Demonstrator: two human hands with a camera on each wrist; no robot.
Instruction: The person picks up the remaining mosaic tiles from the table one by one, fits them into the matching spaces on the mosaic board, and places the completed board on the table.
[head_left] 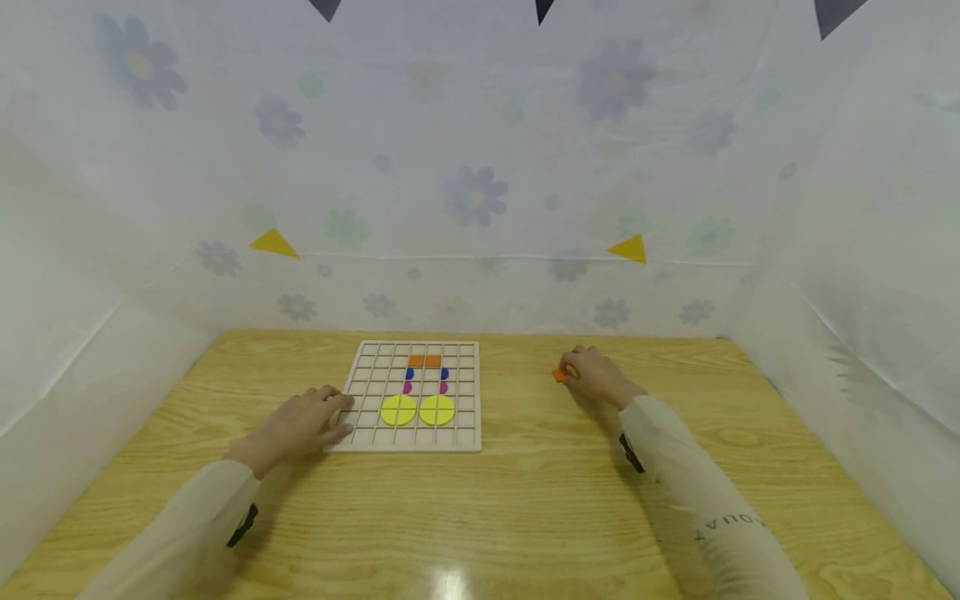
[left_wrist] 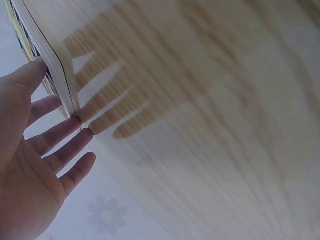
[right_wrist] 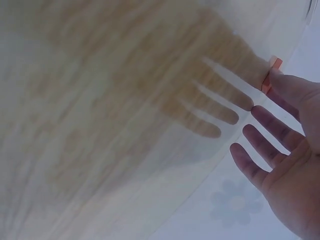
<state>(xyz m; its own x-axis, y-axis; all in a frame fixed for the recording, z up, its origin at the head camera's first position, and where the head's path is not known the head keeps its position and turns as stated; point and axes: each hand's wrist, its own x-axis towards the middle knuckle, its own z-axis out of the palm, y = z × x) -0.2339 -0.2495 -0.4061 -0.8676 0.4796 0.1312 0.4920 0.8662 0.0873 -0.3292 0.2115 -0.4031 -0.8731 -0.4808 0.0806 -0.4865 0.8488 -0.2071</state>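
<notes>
A pale gridded board lies on the table, left of centre. On it are two orange squares, blue half-round pieces, magenta half-round pieces and two yellow discs crossed by the grid's ridges. My left hand touches the board's left edge with fingers loosely extended; the left wrist view shows the thumb and fingertips at that edge. Right of the board, my right hand pinches a small orange tile between thumb and index finger, low over the tabletop. Its other fingers spread loosely in the right wrist view.
The wood-grain table reaches back to a white flower-patterned sheet, and similar sheeting rises on both sides. Yellow triangles hang on the back sheet, above the table's far edge.
</notes>
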